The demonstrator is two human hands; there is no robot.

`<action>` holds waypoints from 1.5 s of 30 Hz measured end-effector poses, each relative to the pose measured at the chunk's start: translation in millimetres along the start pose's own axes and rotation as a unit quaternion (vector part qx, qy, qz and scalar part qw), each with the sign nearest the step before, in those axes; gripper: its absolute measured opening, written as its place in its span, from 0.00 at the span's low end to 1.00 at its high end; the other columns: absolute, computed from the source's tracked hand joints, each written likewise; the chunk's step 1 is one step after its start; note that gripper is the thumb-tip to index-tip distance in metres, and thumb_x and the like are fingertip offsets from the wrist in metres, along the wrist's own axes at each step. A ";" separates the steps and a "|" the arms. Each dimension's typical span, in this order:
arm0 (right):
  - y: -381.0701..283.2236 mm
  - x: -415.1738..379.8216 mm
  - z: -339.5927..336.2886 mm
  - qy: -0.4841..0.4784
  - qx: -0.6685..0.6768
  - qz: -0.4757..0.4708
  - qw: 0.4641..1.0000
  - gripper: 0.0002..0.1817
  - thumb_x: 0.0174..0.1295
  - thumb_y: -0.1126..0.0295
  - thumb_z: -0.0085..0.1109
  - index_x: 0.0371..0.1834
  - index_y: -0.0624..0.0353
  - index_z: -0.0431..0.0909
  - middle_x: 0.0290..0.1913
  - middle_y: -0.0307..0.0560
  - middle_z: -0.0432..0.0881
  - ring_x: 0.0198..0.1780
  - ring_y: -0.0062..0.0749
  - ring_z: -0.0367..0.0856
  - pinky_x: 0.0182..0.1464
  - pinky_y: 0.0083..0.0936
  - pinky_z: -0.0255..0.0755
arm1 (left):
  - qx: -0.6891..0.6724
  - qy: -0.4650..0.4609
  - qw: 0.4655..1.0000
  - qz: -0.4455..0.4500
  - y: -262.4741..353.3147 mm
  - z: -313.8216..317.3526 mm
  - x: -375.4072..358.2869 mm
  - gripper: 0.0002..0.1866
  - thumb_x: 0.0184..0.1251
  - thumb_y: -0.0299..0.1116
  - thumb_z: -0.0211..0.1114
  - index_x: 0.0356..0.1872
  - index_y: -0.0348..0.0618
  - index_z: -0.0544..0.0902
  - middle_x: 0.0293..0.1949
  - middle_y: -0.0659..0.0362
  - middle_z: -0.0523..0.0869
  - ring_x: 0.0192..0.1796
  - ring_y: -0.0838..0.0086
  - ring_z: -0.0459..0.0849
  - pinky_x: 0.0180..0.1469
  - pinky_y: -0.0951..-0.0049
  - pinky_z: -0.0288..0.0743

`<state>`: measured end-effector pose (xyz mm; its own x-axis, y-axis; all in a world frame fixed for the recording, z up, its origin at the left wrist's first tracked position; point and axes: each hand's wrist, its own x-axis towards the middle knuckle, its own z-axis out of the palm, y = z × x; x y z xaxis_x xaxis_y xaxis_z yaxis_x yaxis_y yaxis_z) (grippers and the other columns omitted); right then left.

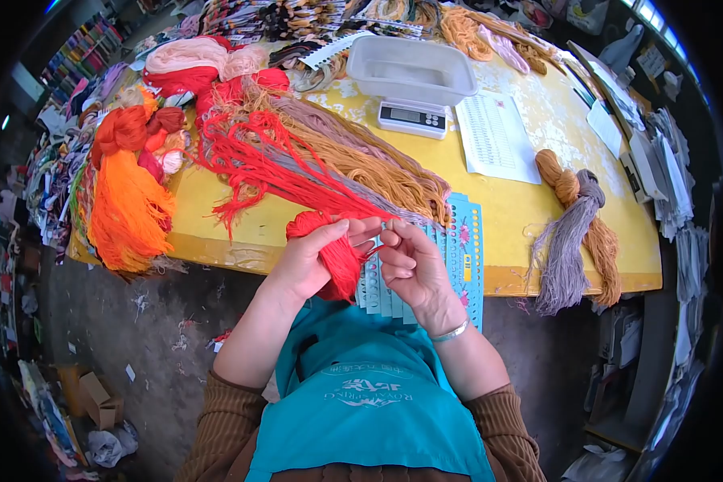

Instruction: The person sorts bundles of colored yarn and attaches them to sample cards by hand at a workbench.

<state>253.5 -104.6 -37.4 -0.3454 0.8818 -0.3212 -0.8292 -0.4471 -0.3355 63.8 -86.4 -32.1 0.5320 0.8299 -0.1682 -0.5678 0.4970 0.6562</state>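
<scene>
A bundle of red embroidery thread [339,265] lies in my left hand [301,261], whose fingers are closed around it. Close beside it, my right hand [419,277] is pinched near the left fingertips, with a thin red strand running between the hands. Beneath both hands, several light-blue punched cards [464,241] with flower prints lie at the table's front edge. Loose red strands [277,161] stretch across the table just beyond my left hand, on top of long tan and mauve thread hanks [369,157].
Orange thread [132,197] hangs over the yellow table [530,265] at left. A digital scale [412,118] carries a clear plastic tub [410,68], near a printed sheet [496,136]. Grey thread [570,241] and a tan hank [601,249] hang over the front edge at right.
</scene>
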 end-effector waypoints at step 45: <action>-474.9 -187.0 -105.6 0.371 -0.252 -0.702 0.553 0.08 0.69 0.69 0.56 0.44 0.59 0.81 0.35 0.42 0.85 0.18 0.13 0.62 0.20 0.12 0.55 | -0.072 0.330 0.802 0.492 243.5 -262.8 -287.0 0.10 0.75 0.34 0.50 0.34 0.44 0.77 0.12 0.72 0.56 0.13 0.85 0.53 0.15 0.82 0.49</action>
<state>758.3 -73.1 88.5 0.9146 0.1923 0.3556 0.2401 0.4495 -0.8604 -392.2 -136.9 -17.4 -0.6400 0.7684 -0.0058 -0.6013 -0.4961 0.6264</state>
